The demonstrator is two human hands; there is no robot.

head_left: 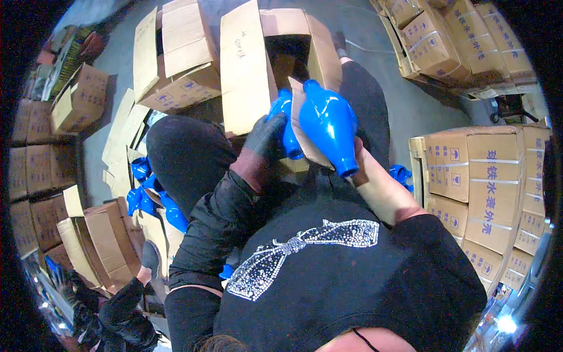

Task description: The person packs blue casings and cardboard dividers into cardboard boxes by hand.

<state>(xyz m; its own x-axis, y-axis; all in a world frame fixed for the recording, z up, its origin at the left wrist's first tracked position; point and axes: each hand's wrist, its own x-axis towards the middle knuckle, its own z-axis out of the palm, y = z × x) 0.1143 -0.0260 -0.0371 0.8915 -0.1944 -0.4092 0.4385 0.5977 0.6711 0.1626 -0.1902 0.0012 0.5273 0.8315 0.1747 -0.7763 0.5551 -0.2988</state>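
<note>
My left hand (265,139), in a dark glove, is closed on a glossy blue water meter housing (284,126) with a round belly and narrow tubular ends. Beside it, a larger-looking blue meter housing (328,126) rests in my right hand (365,159), whose fingers are mostly hidden beneath. A piece of brown cardboard (306,141) stands between the two housings. Both hands are over my lap, just on the near side of an open cardboard box (246,70) whose dark inside shows little.
More blue housings lie in a pile (141,199) by my left leg and at my right side (400,176). Strapped cartons (495,188) are stacked on the right. Another open box (187,53) stands front left. At lower left a co-worker (120,311) sits near cartons.
</note>
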